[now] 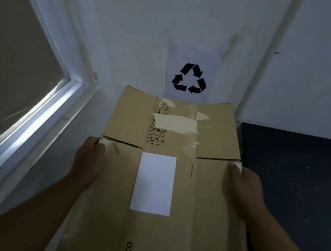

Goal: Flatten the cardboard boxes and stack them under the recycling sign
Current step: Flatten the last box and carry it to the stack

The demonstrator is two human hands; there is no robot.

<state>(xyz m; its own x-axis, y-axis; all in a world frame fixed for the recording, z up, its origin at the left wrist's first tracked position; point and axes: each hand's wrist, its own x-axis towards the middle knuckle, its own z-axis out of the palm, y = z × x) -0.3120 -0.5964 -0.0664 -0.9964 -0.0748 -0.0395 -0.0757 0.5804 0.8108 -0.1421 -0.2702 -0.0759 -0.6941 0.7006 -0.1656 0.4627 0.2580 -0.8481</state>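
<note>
A flattened brown cardboard box with a white label, tape strips and "PICO" print fills the middle of the head view. Its far flaps reach toward the wall just below a black recycling sign on a white sheet. My left hand grips the box's left edge. My right hand grips its right edge, fingers curled over the cardboard. Both hands hold it at the fold line between the panel and the far flaps. Whether the box rests on the floor or on other cardboard is hidden.
A white wall stands straight ahead, with a white pipe or trim running down to the right of the sign. A white-framed glass door or window lies at the left. A dark panel or floor area sits at the right.
</note>
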